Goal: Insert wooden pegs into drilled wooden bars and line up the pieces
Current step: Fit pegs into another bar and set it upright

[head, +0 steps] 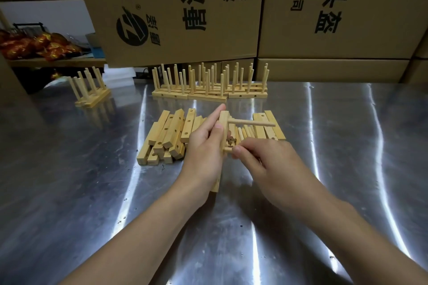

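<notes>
Left hand (206,143) is wrapped round the bar (223,122), thumb on the front and fingers curled behind. It holds the bar on end over the middle of the table (92,192). Right hand (261,159) pinches a second peg (227,149) tight between thumb and forefinger, its nose at the bar's lower hole. The first peg (254,123) is already seated up top and sticks out to the right.

This looks like light, dry, stiff wood, smooth but not slippery. The bar should take a firm squeeze. The thin peg is the weak one and, I'd say, could snap if levered sideways. It is best pinched close to the hole and pushed straight, with the left fingers backing the bar right behind it.

Loose pegs (245,133) lie just under the hands. The pile of drilled bars (171,136) sits beside them to the left. Finished pieces (208,90) line the far edge, and a small group (90,92) stands towards the far left corner.
</notes>
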